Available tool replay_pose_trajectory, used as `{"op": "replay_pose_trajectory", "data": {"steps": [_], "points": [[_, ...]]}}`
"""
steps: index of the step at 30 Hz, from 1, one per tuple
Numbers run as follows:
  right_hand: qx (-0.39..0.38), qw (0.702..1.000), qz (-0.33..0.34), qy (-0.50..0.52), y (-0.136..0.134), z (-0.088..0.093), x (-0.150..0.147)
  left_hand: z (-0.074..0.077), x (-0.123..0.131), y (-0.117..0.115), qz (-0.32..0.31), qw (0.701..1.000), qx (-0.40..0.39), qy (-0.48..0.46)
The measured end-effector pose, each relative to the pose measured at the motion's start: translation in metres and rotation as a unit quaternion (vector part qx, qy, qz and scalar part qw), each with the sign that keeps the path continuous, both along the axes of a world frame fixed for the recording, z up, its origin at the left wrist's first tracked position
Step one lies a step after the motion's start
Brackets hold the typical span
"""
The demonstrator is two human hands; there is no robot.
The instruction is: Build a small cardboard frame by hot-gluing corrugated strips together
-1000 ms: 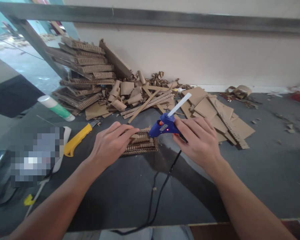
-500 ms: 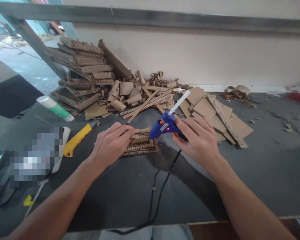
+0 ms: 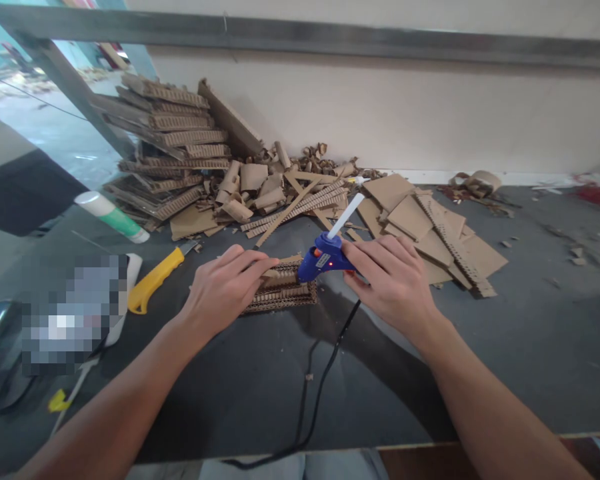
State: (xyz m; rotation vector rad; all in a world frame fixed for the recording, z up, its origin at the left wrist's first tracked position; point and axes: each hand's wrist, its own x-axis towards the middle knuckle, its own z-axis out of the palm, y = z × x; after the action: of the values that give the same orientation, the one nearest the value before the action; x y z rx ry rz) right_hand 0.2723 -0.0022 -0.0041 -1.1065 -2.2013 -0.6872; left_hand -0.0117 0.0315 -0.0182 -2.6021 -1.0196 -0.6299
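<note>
My right hand (image 3: pixel 387 277) is wrapped round the handle of a blue hot glue gun (image 3: pixel 323 259), its small red light lit. A white glue stick (image 3: pixel 346 215) pokes up out of its back end. The gun's nozzle points down at a small corrugated cardboard piece (image 3: pixel 285 297) made of layered strips on the dark table; the tip's contact is hidden. My left hand (image 3: pixel 230 280) pinches a thin cardboard strip (image 3: pixel 270 274) over the left part of that piece. The fingers partly cover the strip.
A yellow utility knife (image 3: pixel 155 280), a white-and-green tube (image 3: pixel 113 217) and a blurred-out device (image 3: pixel 75 317) lie to the left. Behind are stacked cardboard frames (image 3: pixel 180 121), scraps (image 3: pixel 253 180) and flat cardboard sheets (image 3: pixel 415 217). The black cord (image 3: pixel 325 383) runs to the front edge.
The glue gun has tipped and shifted slightly left and down, its glue stick now lower. My right hand moved with it. My left hand stays in place on the cardboard.
</note>
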Motion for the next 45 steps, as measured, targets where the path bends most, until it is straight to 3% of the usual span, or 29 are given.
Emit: {"op": "replay_pose_trajectory", "data": {"steps": [33, 40, 45], "points": [[0.016, 1.000, -0.002, 0.013, -0.002, 0.003, -0.003, -0.005, -0.001, 0.003, -0.008, 1.000, -0.011, 0.004], [0.000, 0.998, 0.030, 0.064, 0.006, -0.010, 0.002, -0.005, 0.001, 0.001, -0.027, 0.997, -0.070, 0.026], [-0.069, 0.986, 0.045, 0.147, 0.013, -0.023, 0.002, -0.006, 0.000, 0.000, -0.029, 0.996, -0.085, 0.000]]}}
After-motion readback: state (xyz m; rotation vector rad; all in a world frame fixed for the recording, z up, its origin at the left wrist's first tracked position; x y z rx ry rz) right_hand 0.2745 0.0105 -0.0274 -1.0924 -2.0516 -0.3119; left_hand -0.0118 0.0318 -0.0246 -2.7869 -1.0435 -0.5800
